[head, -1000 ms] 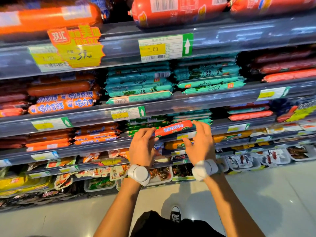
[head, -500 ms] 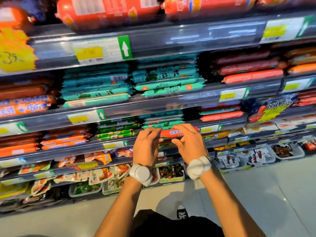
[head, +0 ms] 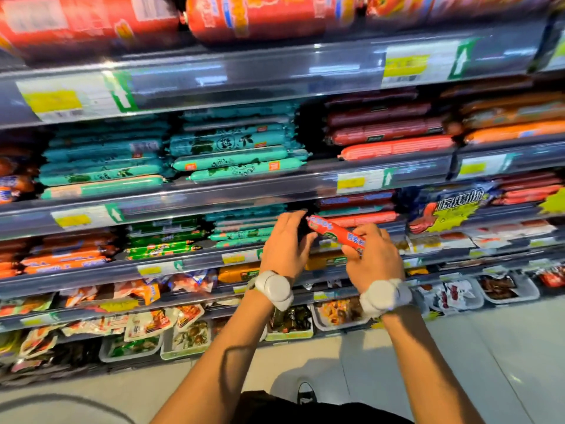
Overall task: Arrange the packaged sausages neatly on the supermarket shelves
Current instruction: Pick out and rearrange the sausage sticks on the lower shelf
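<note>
A red packaged sausage (head: 334, 232) with blue lettering hangs in front of the third shelf rail (head: 189, 264), tilted with its left end higher. My right hand (head: 374, 260) grips its lower right end. My left hand (head: 284, 240) holds the upper left end between fingers and thumb, next to a dark gap on the shelf. Right of that gap lie red sausages (head: 363, 218); left of it lies a stack of teal sausages (head: 244, 234). Both wrists wear white bands.
Shelves above carry teal sausages (head: 232, 154), red ones (head: 394, 145) and large red rolls (head: 253, 16). Green sausages (head: 162, 244) and orange ones (head: 64, 258) lie to the left. Trays of packaged snacks (head: 339, 313) fill the low shelves. A promo sign (head: 449, 209) hangs at right.
The view has swung right along the shelves. The sausage has gone from nearly level to tilted, left end up, and both hands have shifted right with it.
</note>
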`<act>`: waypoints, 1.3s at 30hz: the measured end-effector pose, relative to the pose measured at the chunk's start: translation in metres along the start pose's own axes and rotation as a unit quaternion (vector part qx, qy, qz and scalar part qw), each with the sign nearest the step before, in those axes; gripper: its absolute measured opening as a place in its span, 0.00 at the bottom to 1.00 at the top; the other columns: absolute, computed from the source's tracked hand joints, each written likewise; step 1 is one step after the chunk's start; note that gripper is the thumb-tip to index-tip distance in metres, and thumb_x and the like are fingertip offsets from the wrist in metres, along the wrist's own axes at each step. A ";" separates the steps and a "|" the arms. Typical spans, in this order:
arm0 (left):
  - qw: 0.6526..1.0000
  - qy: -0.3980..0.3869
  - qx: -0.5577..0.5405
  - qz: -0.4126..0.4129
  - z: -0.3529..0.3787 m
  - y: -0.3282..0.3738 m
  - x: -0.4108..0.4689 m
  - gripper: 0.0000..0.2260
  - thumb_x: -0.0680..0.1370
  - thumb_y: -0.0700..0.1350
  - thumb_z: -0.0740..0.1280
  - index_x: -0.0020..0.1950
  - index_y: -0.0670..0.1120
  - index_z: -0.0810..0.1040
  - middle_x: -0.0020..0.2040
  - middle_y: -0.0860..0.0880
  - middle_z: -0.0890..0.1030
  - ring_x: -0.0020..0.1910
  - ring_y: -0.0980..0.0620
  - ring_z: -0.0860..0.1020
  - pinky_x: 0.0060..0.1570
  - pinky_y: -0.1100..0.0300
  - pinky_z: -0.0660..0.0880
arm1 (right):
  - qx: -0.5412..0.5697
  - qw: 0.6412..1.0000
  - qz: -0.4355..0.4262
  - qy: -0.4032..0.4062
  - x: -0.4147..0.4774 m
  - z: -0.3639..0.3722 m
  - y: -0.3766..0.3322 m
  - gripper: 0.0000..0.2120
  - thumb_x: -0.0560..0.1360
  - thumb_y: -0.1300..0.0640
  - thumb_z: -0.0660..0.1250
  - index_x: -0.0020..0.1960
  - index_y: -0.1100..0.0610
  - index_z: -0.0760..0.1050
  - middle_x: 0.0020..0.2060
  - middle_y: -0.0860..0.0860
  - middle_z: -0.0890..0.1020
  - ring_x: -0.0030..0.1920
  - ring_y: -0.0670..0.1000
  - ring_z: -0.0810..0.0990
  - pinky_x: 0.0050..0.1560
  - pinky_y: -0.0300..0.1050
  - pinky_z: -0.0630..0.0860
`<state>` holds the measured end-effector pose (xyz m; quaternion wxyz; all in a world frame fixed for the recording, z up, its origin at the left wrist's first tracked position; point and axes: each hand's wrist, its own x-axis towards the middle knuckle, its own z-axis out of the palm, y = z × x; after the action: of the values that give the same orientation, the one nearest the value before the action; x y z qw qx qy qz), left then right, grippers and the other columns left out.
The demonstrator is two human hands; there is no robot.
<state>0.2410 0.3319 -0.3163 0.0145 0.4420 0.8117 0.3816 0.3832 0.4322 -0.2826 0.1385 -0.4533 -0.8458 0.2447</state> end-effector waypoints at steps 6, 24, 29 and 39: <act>0.992 -0.074 0.079 -0.070 0.023 0.015 0.038 0.21 0.81 0.50 0.63 0.73 0.45 0.67 0.65 0.39 0.74 0.61 0.36 0.74 0.55 0.43 0.75 | -0.024 0.997 0.078 -0.004 0.005 -0.018 0.027 0.12 0.76 0.55 0.67 0.57 0.55 0.71 0.49 0.56 0.78 0.44 0.59 0.75 0.38 0.47 0.69; 0.985 -0.038 0.152 -0.069 0.022 0.024 0.047 0.18 0.80 0.39 0.64 0.69 0.52 0.75 0.58 0.38 0.81 0.59 0.36 0.76 0.50 0.47 0.76 | 0.009 0.998 0.060 -0.002 0.007 -0.025 0.049 0.09 0.76 0.55 0.68 0.54 0.54 0.73 0.44 0.55 0.79 0.41 0.57 0.79 0.37 0.46 0.76; 0.984 0.055 0.151 -0.077 -0.004 -0.003 0.025 0.14 0.79 0.41 0.65 0.63 0.51 0.80 0.55 0.40 0.80 0.53 0.38 0.78 0.44 0.49 0.78 | 0.015 0.999 0.040 0.003 0.005 -0.021 0.039 0.10 0.75 0.57 0.69 0.55 0.56 0.74 0.41 0.51 0.74 0.46 0.60 0.80 0.41 0.49 0.77; 0.955 0.177 0.213 -0.109 -0.063 -0.082 -0.020 0.08 0.78 0.39 0.68 0.52 0.46 0.86 0.51 0.42 0.81 0.47 0.40 0.77 0.40 0.51 0.75 | 0.027 0.999 -0.001 -0.023 0.006 0.000 0.023 0.09 0.74 0.58 0.69 0.53 0.53 0.74 0.45 0.55 0.79 0.43 0.58 0.76 0.42 0.50 0.77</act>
<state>0.1720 0.2532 -0.3300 -0.1821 0.2692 0.9069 0.2683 0.3957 0.4479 -0.2949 0.1314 -0.4424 -0.8425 0.2778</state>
